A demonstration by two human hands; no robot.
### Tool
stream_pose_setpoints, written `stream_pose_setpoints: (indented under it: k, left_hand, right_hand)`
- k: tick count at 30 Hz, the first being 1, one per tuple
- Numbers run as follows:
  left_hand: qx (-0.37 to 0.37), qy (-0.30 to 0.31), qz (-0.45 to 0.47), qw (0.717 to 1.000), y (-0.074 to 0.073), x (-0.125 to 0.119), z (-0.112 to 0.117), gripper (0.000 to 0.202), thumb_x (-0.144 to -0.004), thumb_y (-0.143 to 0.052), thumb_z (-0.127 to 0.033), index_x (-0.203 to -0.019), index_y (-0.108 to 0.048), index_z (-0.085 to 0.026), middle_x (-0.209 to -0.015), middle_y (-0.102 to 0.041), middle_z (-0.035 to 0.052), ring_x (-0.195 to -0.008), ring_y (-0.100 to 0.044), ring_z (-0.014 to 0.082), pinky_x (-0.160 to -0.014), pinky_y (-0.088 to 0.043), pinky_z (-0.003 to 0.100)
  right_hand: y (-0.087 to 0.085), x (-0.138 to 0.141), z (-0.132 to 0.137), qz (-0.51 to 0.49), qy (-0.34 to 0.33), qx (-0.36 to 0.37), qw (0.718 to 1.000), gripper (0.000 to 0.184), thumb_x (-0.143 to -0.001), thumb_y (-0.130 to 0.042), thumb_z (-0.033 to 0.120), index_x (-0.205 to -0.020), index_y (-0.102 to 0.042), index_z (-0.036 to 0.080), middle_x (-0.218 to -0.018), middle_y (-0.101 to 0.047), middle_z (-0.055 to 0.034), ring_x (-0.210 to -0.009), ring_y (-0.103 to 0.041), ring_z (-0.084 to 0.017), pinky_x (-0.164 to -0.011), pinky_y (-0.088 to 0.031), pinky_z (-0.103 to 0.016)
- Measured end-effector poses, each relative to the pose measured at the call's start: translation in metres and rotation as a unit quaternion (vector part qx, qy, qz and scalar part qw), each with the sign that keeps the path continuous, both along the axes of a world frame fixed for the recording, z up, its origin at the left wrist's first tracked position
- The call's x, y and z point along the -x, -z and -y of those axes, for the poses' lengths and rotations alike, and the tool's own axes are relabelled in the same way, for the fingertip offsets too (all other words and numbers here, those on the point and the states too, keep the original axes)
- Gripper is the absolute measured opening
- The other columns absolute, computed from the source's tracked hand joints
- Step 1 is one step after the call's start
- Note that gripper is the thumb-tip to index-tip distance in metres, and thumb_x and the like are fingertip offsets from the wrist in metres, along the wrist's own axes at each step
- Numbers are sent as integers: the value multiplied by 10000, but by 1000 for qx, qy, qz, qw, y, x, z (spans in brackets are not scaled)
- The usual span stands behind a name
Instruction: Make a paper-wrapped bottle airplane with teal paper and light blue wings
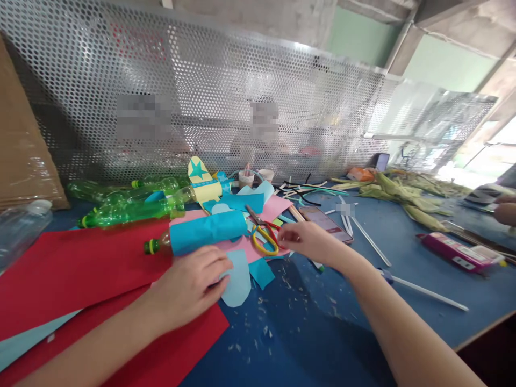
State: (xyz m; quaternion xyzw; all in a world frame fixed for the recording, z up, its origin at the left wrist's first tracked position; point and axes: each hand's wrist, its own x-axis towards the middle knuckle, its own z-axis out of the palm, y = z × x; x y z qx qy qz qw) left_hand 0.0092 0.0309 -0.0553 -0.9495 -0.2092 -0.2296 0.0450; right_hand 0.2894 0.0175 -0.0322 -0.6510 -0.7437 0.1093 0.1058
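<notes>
My left hand (197, 285) is closed at the edge of a light blue paper piece (237, 282) with rounded corners, thumb and fingers pinching it. Just above it lies a plastic bottle wrapped in blue paper (209, 231), its green cap pointing left. My right hand (300, 240) has its fingers curled on the red handle of a pair of scissors (264, 234). The scissors' other handle is yellow, and the blades point up and left over pink and blue paper scraps. Part of the red handle is hidden by my fingers.
Red paper sheets (92, 263) cover the left side. Green bottles (133, 209) and a decorated yellow paper bottle (205, 189) lie behind. On the right are a phone (324, 223), white sticks (371, 242), corn husks (419, 199) and a magenta box (455, 251). Another person's hand (506, 209) shows far right.
</notes>
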Motion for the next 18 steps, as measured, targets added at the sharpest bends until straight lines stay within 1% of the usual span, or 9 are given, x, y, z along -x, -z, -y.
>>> stream_pose_setpoints:
  k: [2, 4, 5, 7, 9, 10, 12, 15, 18]
  left_hand:
    - [31, -15, -2, 999, 12, -4, 8, 239, -939, -436, -260, -1020, -642, -171, -1031, -686, 96, -997, -633, 233, -842, -554, 373]
    - [39, -38, -2, 998, 21, -6, 12, 281, -915, -481, -315, -1105, -632, -173, -1143, -667, 115, -1087, -609, 276, -893, -540, 429]
    - [43, -49, -5, 998, 24, -6, 13, 323, -894, -511, -349, -1138, -626, -169, -1174, -658, 126, -1107, -602, 294, -904, -536, 449]
    - [59, -67, -22, 996, 24, -5, 14, 411, -845, -571, -407, -1175, -617, -165, -1201, -650, 140, -1118, -600, 316, -913, -535, 466]
    - [82, -81, -37, 993, 21, -6, 14, 457, -803, -612, -439, -1175, -622, -174, -1196, -653, 140, -1116, -602, 325, -915, -538, 466]
    - [93, -88, -39, 991, 19, -6, 14, 460, -790, -622, -443, -1168, -627, -181, -1195, -654, 137, -1120, -600, 329, -919, -536, 471]
    - [109, -94, -35, 989, 18, -7, 13, 451, -778, -632, -442, -1156, -636, -194, -1200, -650, 131, -1131, -591, 336, -928, -528, 486]
    - [121, -92, -20, 988, 22, -6, 11, 424, -778, -633, -445, -1136, -647, -218, -1207, -641, 118, -1138, -582, 337, -936, -520, 492]
    - [122, -82, -9, 989, 27, -3, 9, 410, -795, -617, -467, -1135, -647, -240, -1221, -630, 104, -1161, -565, 330, -958, -504, 479]
  right_hand:
    - [1, 8, 5, -9, -57, 29, 998, 81, -784, -659, 206, -852, -699, 225, -775, -719, 16, -699, -645, -137, -611, -417, -203]
    - [3, 14, 8, -5, -72, 35, 997, 119, -751, -687, 171, -868, -692, 197, -805, -720, -10, -727, -645, -154, -615, -409, -214]
    - [5, 15, 9, -1, -73, 35, 997, 135, -745, -687, 150, -875, -687, 185, -826, -719, -24, -747, -645, -163, -624, -406, -221]
    - [9, 17, 8, 6, -70, 31, 997, 158, -744, -670, 114, -890, -676, 176, -857, -714, -39, -777, -643, -174, -643, -400, -229]
    - [12, 16, 7, 15, -66, 30, 997, 200, -743, -644, 83, -919, -667, 174, -852, -708, -41, -778, -642, -179, -648, -393, -236]
    - [12, 16, 7, 21, -61, 30, 997, 207, -744, -633, 76, -925, -665, 173, -839, -706, -41, -768, -642, -182, -644, -389, -239]
    - [12, 17, 6, 32, -49, 33, 998, 166, -754, -627, 89, -893, -672, 167, -815, -705, -47, -759, -643, -192, -638, -383, -249]
    - [8, 20, 7, 42, -31, 30, 998, 80, -781, -635, 127, -830, -684, 167, -888, -707, -70, -837, -641, -204, -672, -384, -255]
    - [5, 22, 7, 46, -18, 30, 998, 81, -792, -628, 122, -832, -678, 172, -891, -706, -63, -841, -639, -197, -661, -372, -253]
